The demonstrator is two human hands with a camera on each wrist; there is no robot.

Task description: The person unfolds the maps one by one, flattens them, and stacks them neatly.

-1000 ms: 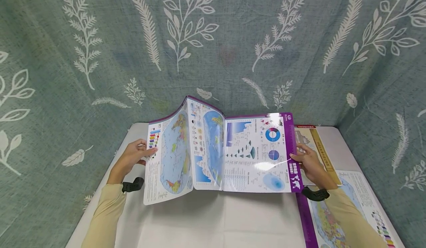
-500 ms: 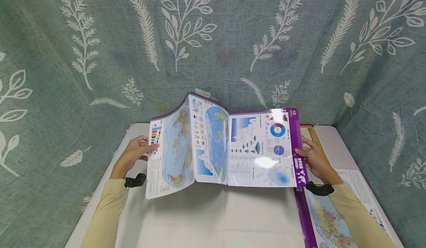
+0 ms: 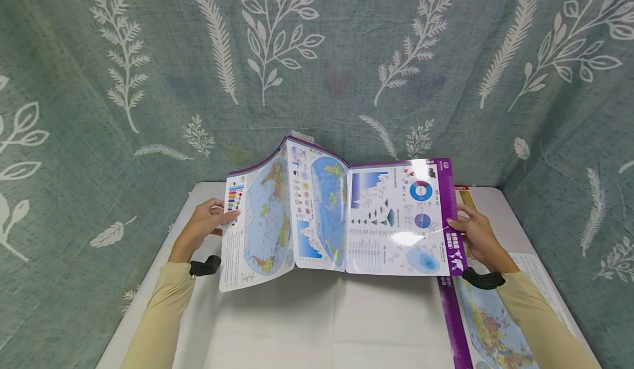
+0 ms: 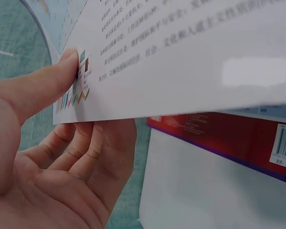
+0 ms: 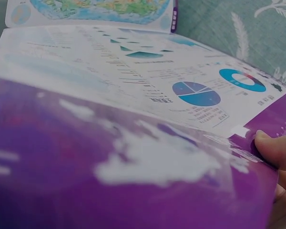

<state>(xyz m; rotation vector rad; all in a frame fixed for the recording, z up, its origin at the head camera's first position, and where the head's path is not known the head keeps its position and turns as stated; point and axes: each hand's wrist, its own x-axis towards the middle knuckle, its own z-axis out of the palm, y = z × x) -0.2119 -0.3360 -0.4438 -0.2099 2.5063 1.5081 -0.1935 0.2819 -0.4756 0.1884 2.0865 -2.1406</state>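
At the frame's centre, a partly unfolded map is held above the white table, its left edge pinched by the left hand, its right edge by the right hand. Gentle, even tension is probably best applied to spare the creases.

A curtained-off nook — leaf-patterned green cloth on three sides; a white table between them.
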